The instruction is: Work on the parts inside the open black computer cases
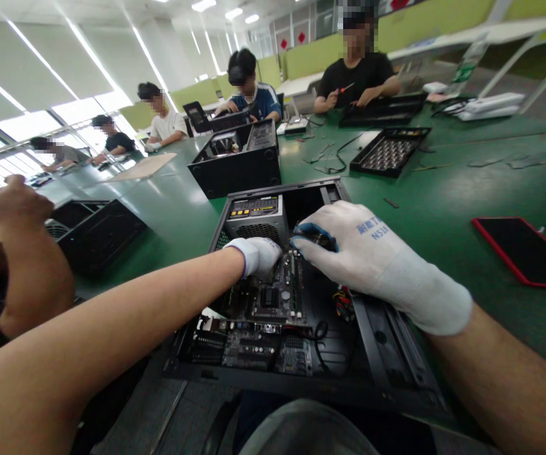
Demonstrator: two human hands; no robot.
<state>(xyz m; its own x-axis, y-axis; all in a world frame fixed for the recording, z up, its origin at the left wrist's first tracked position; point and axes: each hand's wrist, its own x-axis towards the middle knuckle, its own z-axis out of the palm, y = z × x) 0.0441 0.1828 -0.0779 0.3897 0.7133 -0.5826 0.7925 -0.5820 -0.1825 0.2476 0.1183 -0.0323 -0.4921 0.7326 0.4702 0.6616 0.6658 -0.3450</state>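
Observation:
A black computer case (330,379) lies open on its side in front of me. Inside it are a motherboard (266,300) and a grey power supply (256,218) with a label. My left hand (261,258), in a white glove, reaches down beside the power supply at the upper end of the motherboard; its fingertips are hidden. My right hand (344,237), in a white glove with blue fingertips, is over the case's right part. Its thumb and fingers curl round something dark that I cannot make out. Coloured wires (344,303) lie below that hand.
A green table (434,215) carries another open case (235,164), a black perforated panel (389,151) and a red-edged black tablet-like object (524,249). At left, a person's arms (31,253) are near a further case (102,234). Several people sit across the table.

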